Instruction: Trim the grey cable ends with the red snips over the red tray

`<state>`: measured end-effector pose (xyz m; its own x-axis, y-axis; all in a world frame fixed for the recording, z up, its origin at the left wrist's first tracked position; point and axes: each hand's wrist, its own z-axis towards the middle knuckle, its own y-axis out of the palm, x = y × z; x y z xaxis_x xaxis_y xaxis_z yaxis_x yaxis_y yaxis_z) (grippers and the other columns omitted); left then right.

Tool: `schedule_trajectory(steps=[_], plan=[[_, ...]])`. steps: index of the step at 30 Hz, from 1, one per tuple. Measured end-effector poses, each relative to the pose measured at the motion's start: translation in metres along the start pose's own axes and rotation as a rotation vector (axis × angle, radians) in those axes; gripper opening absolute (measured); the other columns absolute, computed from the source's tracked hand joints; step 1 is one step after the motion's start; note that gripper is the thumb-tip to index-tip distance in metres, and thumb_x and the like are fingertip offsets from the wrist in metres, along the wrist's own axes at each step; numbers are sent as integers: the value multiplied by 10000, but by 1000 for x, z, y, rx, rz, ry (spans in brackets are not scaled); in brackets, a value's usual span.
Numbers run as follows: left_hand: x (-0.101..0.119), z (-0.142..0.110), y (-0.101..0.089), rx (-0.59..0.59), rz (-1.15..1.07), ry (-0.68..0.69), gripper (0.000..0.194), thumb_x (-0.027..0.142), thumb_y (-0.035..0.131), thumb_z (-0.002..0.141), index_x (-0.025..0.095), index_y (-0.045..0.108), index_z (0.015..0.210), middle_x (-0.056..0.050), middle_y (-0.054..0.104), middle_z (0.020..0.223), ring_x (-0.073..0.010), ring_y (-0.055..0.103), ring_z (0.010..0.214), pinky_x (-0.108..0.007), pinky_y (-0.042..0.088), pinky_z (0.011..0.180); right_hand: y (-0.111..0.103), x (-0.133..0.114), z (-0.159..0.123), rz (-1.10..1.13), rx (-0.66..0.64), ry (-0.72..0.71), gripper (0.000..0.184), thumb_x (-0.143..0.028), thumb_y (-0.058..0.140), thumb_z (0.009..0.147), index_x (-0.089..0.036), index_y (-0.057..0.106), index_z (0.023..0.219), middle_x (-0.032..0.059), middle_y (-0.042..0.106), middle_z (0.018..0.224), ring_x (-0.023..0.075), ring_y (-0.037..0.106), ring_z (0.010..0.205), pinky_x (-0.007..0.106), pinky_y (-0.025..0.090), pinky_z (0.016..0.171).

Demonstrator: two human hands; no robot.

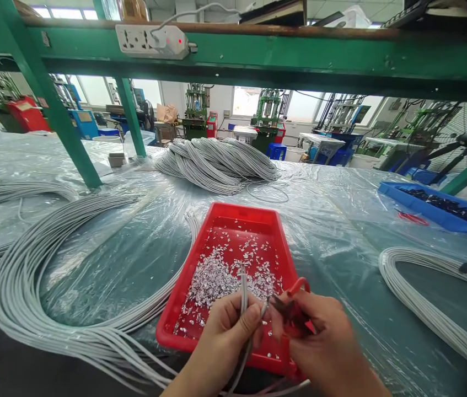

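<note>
A shallow red plastic tray (183, 298) lies on the bench, which is covered in clear plastic sheeting (332, 220); its floor is strewn with small silvery foil scraps (225, 273), thickest toward its near half. Far off to the right of the tray, a flat blue plastic tray (398, 197) holds a row of small dark parts (448, 205).

Over the near edge of the red tray, the left hand (223, 331) is closed around a thin grey cable (243, 292), thumb pressed against its side, the cable's end standing up above the fist. Just beside it, the right hand (320, 336) is clamped on a red-handled cutting tool (295, 314), whose dark tip meets the cable by the left thumb.

Left of the red tray, a large loop of grey cables (22, 275) curves across the sheeting. Behind the tray sits a coiled heap of grey cables (216, 160), and to its right another grey cable loop (423, 300). A green steel frame (258, 55) crosses overhead, carrying a white power strip (150, 39).
</note>
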<state>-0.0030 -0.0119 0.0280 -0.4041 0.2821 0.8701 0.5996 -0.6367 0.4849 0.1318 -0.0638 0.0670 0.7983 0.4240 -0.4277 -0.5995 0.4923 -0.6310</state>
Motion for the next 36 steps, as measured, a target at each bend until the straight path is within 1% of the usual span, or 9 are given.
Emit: schedule_trajectory(steps=[3,6,11,16,21,29,32,35,36], plan=[[0,-1,7,151,106,121,494,598,668,712,118,552,699,-8,513,600,-81,414,556,-200,301,536,0,-4,8,-103,71,-100,134,-103,453,691,-174,464,578,-28,462,450,73,374,381,185,280,359],[2,-5,13,320,230,164,340,462,687,748,135,598,717,-9,527,616,-98,415,574,-219,330,568,-1,-7,16,-158,91,-202,147,-86,446,715,-176,459,599,-24,461,454,82,402,399,199,294,392],[5,-10,16,362,340,151,137,275,666,732,143,639,706,-17,541,596,-105,399,551,-230,307,540,-9,-2,22,-120,-4,-263,151,-69,416,674,-186,388,582,-36,460,454,73,391,400,186,285,395],[11,-11,16,297,220,38,251,330,711,709,118,583,671,17,435,545,-71,336,518,-204,240,506,-20,3,24,12,-179,-175,94,-94,417,614,-155,488,623,-47,497,503,52,402,432,147,319,429],[14,-5,7,161,5,-45,470,496,802,589,95,609,741,18,471,610,-35,333,526,-158,231,490,-19,5,26,206,-239,-12,142,-48,436,628,-167,363,607,-72,339,522,43,277,462,138,259,413],[8,-1,-6,-5,-131,-118,442,488,775,650,99,573,700,21,462,509,-22,300,432,-158,168,421,-19,7,29,392,-305,159,154,-88,506,683,-157,406,589,-36,402,543,61,332,482,162,300,423],[10,-3,-5,89,-170,-103,419,456,791,643,98,589,722,27,473,502,-8,285,415,-143,154,407,-27,12,17,418,-281,232,95,-170,577,773,-150,543,860,10,535,701,99,512,606,170,462,547],[12,-4,-4,127,-186,-86,421,456,788,648,98,581,723,32,472,516,2,254,396,-142,134,389,-37,28,-17,341,-248,215,683,-283,672,765,-252,363,1373,94,571,1112,194,604,949,279,520,830],[13,-3,-4,125,-186,-73,422,461,781,655,98,580,729,32,471,521,3,251,394,-143,134,386,-39,36,-30,220,-239,169,713,-341,598,843,-308,246,1463,120,472,1320,237,553,1114,330,493,903]])
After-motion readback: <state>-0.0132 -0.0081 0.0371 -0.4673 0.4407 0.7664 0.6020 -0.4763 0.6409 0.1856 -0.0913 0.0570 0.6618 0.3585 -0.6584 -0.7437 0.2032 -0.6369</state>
